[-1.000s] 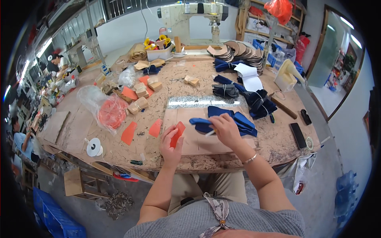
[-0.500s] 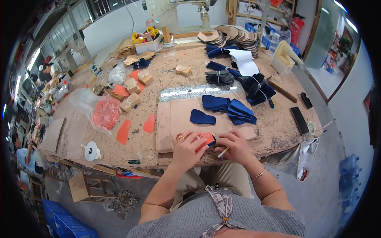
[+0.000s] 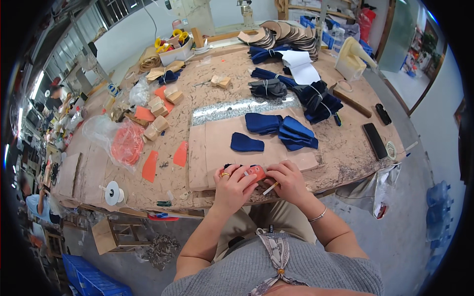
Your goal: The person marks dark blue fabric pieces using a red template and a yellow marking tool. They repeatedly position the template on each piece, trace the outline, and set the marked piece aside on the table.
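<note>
At the table's near edge, my left hand [image 3: 232, 186] is closed on an orange template piece [image 3: 257, 170] with dark blue material showing under it. Beside it, my right hand [image 3: 288, 183] has its fingers bent around a thin pale pen-like stick [image 3: 270, 189], whose tip points down and left. The right fingertips are close to the orange piece; whether they touch it I cannot tell. Just beyond my hands, one dark blue cut piece [image 3: 247, 142] lies flat on a tan board [image 3: 212, 163]. Fanned blue pieces [image 3: 297, 133] overlap a second blue stack [image 3: 263, 123] farther back.
Orange pieces [image 3: 150, 166], wooden blocks [image 3: 156, 127] and a plastic bag [image 3: 101, 133] lie on the left, near a white spool [image 3: 114, 193]. Tied dark bundles [image 3: 318, 102], a hammer [image 3: 351, 102] and a black phone-like slab [image 3: 375, 141] are on the right.
The view has shifted slightly. My left hand keeps its hold on the orange piece, and my right hand still has the stick, its fingers now a little nearer the piece.
</note>
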The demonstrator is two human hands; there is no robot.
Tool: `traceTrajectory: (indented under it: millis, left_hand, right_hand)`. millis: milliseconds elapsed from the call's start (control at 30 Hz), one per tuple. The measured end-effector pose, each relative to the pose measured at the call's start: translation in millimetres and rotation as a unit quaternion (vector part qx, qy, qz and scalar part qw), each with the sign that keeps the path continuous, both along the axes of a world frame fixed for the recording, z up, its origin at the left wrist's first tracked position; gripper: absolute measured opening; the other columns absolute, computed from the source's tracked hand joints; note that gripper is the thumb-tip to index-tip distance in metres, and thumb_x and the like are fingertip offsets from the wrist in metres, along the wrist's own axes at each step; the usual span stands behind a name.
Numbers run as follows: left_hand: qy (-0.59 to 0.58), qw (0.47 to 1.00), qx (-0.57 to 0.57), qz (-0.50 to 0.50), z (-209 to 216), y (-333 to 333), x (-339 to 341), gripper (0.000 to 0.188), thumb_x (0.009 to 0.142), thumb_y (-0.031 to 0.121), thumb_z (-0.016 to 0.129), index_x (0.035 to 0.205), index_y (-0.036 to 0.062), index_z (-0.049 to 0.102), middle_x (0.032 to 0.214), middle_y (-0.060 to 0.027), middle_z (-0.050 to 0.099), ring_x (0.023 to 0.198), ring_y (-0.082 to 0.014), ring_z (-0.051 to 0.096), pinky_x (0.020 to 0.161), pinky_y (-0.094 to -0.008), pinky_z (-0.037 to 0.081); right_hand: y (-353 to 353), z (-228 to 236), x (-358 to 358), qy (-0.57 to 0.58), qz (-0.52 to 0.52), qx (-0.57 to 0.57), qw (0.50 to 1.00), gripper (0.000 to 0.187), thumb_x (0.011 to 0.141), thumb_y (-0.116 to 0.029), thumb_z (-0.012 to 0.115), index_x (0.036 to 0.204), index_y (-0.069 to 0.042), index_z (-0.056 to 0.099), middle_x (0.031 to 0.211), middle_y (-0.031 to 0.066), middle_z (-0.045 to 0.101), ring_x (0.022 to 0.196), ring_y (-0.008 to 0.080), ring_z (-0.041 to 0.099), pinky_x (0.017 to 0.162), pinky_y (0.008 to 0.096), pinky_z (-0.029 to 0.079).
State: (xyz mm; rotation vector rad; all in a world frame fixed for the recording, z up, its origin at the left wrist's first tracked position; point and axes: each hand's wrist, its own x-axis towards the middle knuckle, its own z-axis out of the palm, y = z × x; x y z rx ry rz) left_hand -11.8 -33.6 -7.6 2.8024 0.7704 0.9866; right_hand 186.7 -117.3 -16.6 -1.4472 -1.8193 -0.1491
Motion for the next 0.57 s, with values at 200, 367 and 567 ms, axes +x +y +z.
traceTrajectory:
  millis: [200,367,567]
  left_hand:
    - [0.012,1.0,-0.017,0.01,2.0,0.1,1.0,0.026,0.073,0.025,0.08,0.097,0.0201,0.072,0.115,0.0,0.066,0.11,-0.0231,0.057,0.099,-0.0485,0.033]
    - [0.01,1.0,-0.011,-0.001,-0.2,3.3,2.5,0.027,0.071,0.025,0.081,0.096,0.0208,0.072,0.115,0.0006,0.065,0.109,-0.0225,0.057,0.099,-0.0488,0.033]
    - [0.009,1.0,-0.008,0.001,-2.0,2.5,0.6,0.028,0.071,0.025,0.08,0.098,0.0215,0.072,0.118,0.0005,0.064,0.113,-0.0223,0.055,0.098,-0.0506,0.033]
  right_hand:
    - [5.7,33.2,22.0,0.07,-0.002,0.083,0.994,0.016,0.086,-0.021,0.07,0.089,-0.006,0.065,0.093,0.0082,0.067,0.091,0.0291,0.059,0.083,0.0398,0.048]
    - [19.1,35.1,20.7,0.534,0.083,-0.226,0.81,0.021,0.099,-0.018,0.058,0.087,0.0,0.061,0.081,0.0049,0.066,0.07,0.0101,0.062,0.065,0.0234,0.051]
    - [37.5,27.7,5.4,0.366,0.026,-0.205,0.908,0.016,0.089,-0.009,0.072,0.098,-0.003,0.061,0.089,0.0061,0.069,0.085,0.0109,0.067,0.074,0.0244,0.052]
